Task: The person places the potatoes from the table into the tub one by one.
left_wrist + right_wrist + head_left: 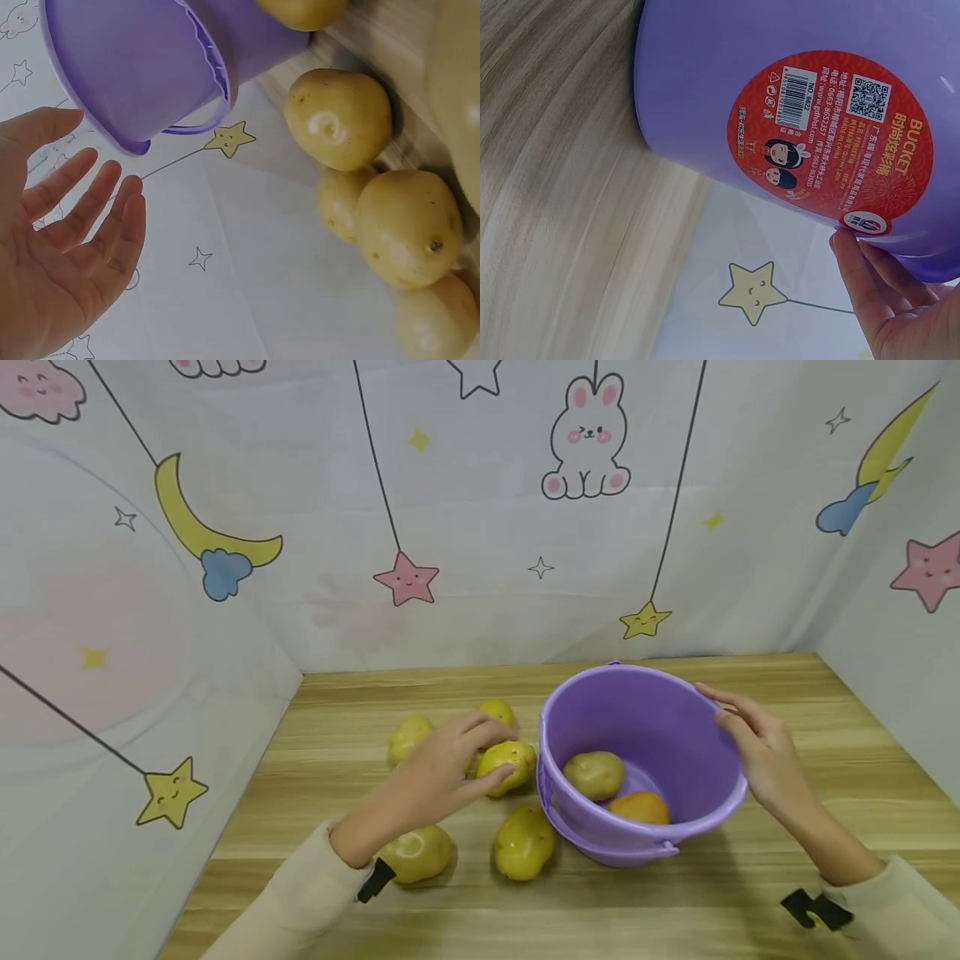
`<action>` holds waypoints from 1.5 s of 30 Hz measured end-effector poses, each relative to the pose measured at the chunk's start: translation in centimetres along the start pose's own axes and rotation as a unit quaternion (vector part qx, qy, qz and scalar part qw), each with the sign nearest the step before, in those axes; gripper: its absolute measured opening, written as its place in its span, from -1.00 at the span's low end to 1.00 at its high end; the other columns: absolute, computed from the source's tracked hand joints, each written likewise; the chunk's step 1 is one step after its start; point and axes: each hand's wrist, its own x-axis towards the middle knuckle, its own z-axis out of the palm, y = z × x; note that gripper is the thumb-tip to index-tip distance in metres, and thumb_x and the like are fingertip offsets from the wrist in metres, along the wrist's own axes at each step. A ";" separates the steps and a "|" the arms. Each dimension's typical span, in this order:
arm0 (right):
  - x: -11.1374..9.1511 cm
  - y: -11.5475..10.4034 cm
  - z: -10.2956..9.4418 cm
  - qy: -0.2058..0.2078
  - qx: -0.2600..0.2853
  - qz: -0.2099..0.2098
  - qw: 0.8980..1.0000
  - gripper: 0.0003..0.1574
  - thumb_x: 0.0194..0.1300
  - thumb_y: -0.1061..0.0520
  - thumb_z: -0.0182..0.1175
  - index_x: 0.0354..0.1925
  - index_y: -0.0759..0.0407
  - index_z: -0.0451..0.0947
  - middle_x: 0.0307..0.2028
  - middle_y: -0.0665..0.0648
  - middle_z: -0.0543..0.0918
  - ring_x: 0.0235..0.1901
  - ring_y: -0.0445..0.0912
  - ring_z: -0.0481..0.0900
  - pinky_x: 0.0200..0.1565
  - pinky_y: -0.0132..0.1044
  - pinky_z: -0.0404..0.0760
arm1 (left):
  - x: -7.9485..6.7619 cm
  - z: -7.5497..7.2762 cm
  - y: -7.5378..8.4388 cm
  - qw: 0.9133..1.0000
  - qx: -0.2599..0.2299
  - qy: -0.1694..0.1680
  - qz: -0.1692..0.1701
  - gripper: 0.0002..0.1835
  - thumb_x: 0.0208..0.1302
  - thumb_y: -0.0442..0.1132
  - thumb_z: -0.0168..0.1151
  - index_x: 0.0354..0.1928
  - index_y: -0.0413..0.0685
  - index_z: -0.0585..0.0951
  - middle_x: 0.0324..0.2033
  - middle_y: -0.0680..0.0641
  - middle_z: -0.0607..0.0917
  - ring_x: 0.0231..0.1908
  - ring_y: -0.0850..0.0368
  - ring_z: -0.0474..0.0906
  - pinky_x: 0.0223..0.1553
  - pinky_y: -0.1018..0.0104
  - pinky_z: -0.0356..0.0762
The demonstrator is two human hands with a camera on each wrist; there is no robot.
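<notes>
My left hand (442,772) hovers over a yellow potato (516,762), its fingers loosely bent and spread. Its palm (60,277) holds nothing in the left wrist view. More potatoes lie about it: one (408,737) farther left, one (497,712) behind, one (420,853) by the wrist and one (525,843) in front. To their right stands a purple bucket (637,681). Inside it are a potato (595,775) and an orange-tinted roundish thing (641,808). My right hand (768,760) touches the bucket's outer right side near the rim with fairly straight fingers.
The wood-grain table (847,752) meets a pale printed cloth (495,618) at the back and sides. The bucket's handle (546,793) hangs down on its left side. A red label (832,142) is on the bucket's outer wall.
</notes>
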 end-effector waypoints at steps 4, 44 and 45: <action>-0.1 0.0 0.0 0.004 -0.005 0.000 1.000 -0.54 0.56 0.16 -0.06 0.31 0.21 0.48 -0.12 -0.32 0.66 -0.32 -0.27 0.68 -0.40 -0.39 0.64 | -1.3 -0.2 -0.8 1.000 0.014 -0.007 -0.001 -0.69 0.31 -0.11 0.35 0.03 -0.06 0.63 -0.16 0.08 0.60 -0.29 0.27 0.44 -0.28 0.40 0.49; -0.6 0.1 0.4 0.007 -0.006 -0.013 1.000 -0.54 0.56 0.18 -0.06 0.31 0.28 0.46 -0.11 -0.29 0.66 -0.31 -0.26 0.69 -0.38 -0.39 0.65 | -9.0 -0.6 -3.4 0.954 0.017 -0.255 -0.156 -0.25 0.02 0.07 0.51 0.28 0.05 0.51 0.23 -0.17 0.48 0.21 -0.20 0.40 0.08 -0.25 0.43; -0.7 0.1 0.4 0.007 -0.005 -0.014 1.000 -0.54 0.56 0.18 -0.06 0.31 0.28 0.46 -0.11 -0.29 0.66 -0.31 -0.26 0.69 -0.38 -0.39 0.65 | -9.0 -0.6 -3.4 0.953 0.015 -0.258 -0.157 -0.24 0.02 0.07 0.51 0.29 0.05 0.51 0.24 -0.18 0.47 0.22 -0.21 0.39 0.10 -0.25 0.42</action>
